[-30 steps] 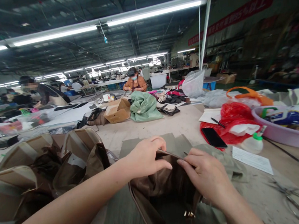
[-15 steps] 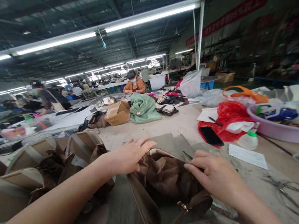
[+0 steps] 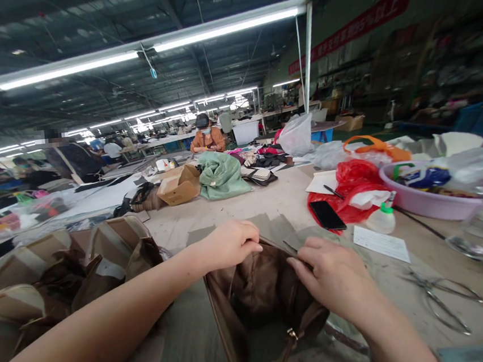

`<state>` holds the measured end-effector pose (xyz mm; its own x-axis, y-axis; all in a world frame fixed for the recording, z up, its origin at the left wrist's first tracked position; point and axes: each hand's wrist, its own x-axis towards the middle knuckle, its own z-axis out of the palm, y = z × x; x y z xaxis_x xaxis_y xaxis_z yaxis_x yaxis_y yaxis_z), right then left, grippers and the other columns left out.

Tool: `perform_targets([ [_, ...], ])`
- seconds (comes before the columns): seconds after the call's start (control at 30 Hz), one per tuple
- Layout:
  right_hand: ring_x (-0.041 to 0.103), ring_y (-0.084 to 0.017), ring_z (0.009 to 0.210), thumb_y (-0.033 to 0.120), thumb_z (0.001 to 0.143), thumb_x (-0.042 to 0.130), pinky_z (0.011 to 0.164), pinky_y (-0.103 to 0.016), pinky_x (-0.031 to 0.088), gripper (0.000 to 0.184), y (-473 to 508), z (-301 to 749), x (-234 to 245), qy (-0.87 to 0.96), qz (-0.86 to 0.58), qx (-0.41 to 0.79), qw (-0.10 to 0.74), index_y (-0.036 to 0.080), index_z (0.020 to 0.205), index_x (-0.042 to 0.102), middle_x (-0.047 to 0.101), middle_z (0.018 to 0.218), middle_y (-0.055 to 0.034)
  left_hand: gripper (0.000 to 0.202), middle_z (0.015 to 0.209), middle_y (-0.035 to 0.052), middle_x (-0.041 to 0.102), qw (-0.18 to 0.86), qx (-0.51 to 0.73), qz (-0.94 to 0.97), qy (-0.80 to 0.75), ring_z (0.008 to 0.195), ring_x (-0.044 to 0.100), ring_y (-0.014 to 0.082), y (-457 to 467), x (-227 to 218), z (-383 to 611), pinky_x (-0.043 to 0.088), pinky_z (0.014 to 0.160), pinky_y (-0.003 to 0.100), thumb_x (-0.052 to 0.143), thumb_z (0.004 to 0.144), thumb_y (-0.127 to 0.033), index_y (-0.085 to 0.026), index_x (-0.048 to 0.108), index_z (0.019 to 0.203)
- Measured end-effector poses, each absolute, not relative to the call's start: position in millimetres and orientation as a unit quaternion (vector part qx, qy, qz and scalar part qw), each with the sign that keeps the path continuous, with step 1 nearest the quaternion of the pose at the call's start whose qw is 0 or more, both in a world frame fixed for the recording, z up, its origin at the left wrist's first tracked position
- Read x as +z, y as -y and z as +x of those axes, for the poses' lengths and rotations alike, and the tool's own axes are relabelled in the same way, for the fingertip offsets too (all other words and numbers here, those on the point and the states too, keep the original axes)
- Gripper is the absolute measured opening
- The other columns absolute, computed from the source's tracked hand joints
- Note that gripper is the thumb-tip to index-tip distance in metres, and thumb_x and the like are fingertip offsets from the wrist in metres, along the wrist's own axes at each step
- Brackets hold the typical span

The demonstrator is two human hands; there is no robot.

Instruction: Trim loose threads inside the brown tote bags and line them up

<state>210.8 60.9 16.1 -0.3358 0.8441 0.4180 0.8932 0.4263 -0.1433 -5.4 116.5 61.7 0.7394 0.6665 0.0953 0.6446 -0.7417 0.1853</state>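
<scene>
Brown, soft-looking material forms a bag (image 3: 256, 293) with its mouth gaping upward, on the surface (image 3: 173, 224) directly in front of the person. It looks light and floppy, not fragile; its creased lining has a slight sheen and could slide under the fingertips, so the firmer rim seems the better place to take hold. The left hand (image 3: 227, 245) is curled nearly closed, thumb against fingers, pinching the far rim. The right hand (image 3: 334, 277) is partly curled, its thumb and fingers gripping the same rim farther right; a dark pointed tip (image 3: 289, 248) shows just beside its fingers, though whether that hand holds it is unclear. The bag's mouth therefore lies between the two hands and on the near side of them, with a small gold-coloured clasp (image 3: 291, 334) hanging low at the front. Similar brown bags (image 3: 119, 238) stand to the left, near the left forearm. Scissors (image 3: 436, 293) lie on the surface to the right, apart from the right hand.
</scene>
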Motion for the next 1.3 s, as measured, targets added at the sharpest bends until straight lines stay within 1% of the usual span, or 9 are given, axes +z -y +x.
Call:
perform_targets([
  [0.1,0.053,-0.014,0.062,0.044,0.087,0.048,0.052,-0.027,0.025,0.035,-65,215,11,0.817,-0.525,-0.062,0.23,0.021,0.063,0.06,0.057,0.068,-0.0009,0.018,0.079,0.0024,0.064,0.075,0.092,0.921,-0.372,0.076,0.058,0.0124,-122,59,-7,0.041,0.071,0.021,0.053,0.085,-0.025,-0.014,0.061,0.073],
  [0.23,0.054,-0.011,0.058,0.06,0.079,0.052,0.05,-0.025,0.028,0.04,-68,222,10,0.824,-0.508,-0.015,0.249,0.022,0.071,0.063,0.058,0.067,0.0011,0.017,0.078,0.0022,0.064,0.09,0.102,0.917,-0.374,0.073,0.056,0.0116,-122,58,-9,0.041,0.069,0.02,0.055,0.084,-0.023,-0.013,0.06,0.071],
  [0.3,0.054,-0.012,0.058,0.063,0.076,0.053,0.05,-0.024,0.03,0.041,-67,222,12,0.826,-0.506,0.011,0.25,0.024,0.077,0.065,0.06,0.069,0.0015,0.017,0.078,0.0024,0.064,0.095,0.106,0.917,-0.373,0.074,0.056,0.0117,-121,57,-9,0.04,0.069,0.02,0.055,0.084,-0.023,-0.013,0.059,0.07],
  [0.47,0.058,-0.015,0.066,0.054,0.08,0.055,0.054,-0.026,0.033,0.031,-64,209,15,0.817,-0.508,-0.018,0.271,0.025,0.085,0.066,0.061,0.074,-0.0007,0.018,0.075,0.0021,0.063,0.088,0.121,0.913,-0.38,0.073,0.056,0.0121,-122,55,-12,0.04,0.068,0.021,0.053,0.085,-0.024,-0.014,0.059,0.071],
  [0.67,0.056,-0.013,0.059,0.045,0.084,0.053,0.05,-0.026,0.029,0.033,-66,200,15,0.803,-0.551,-0.046,0.223,0.024,0.06,0.062,0.057,0.065,0.0013,0.017,0.073,0.0012,0.061,0.072,0.128,0.905,-0.399,0.07,0.055,0.012,-124,50,-14,0.04,0.066,0.021,0.055,0.084,-0.024,-0.014,0.059,0.071],
  [0.87,0.055,-0.014,0.057,0.048,0.086,0.048,0.049,-0.027,0.028,0.039,-64,202,17,0.807,-0.549,-0.055,0.212,0.023,0.059,0.061,0.057,0.063,0.0004,0.018,0.07,0.0011,0.061,0.063,0.13,0.898,-0.415,0.068,0.056,0.0126,-125,49,-8,0.04,0.063,0.022,0.056,0.083,-0.025,-0.015,0.059,0.069],
  [1.03,0.059,-0.018,0.063,0.063,0.077,0.051,0.05,-0.028,0.032,0.041,-59,199,21,0.792,-0.565,-0.077,0.217,0.025,0.073,0.064,0.061,0.068,-0.0018,0.019,0.072,0.0019,0.06,0.057,0.13,0.898,-0.416,0.069,0.056,0.0137,-124,50,-5,0.04,0.064,0.023,0.055,0.084,-0.025,-0.015,0.059,0.069],
  [1.13,0.06,-0.02,0.066,0.054,0.08,0.053,0.05,-0.029,0.033,0.031,-56,191,23,0.782,-0.574,-0.112,0.215,0.025,0.083,0.064,0.063,0.072,-0.0037,0.019,0.072,0.0019,0.06,0.044,0.128,0.902,-0.41,0.069,0.056,0.0137,-123,50,-3,0.039,0.063,0.023,0.054,0.084,-0.026,-0.015,0.058,0.068],
  [1.3,0.06,-0.02,0.063,0.041,0.083,0.055,0.049,-0.028,0.032,0.018,-51,170,23,0.776,-0.586,-0.106,0.208,0.024,0.082,0.06,0.063,0.07,-0.0044,0.018,0.073,0.0023,0.06,0.034,0.122,0.902,-0.413,0.069,0.056,0.0137,-121,50,-2,0.039,0.063,0.023,0.053,0.085,-0.024,-0.015,0.057,0.07],
])
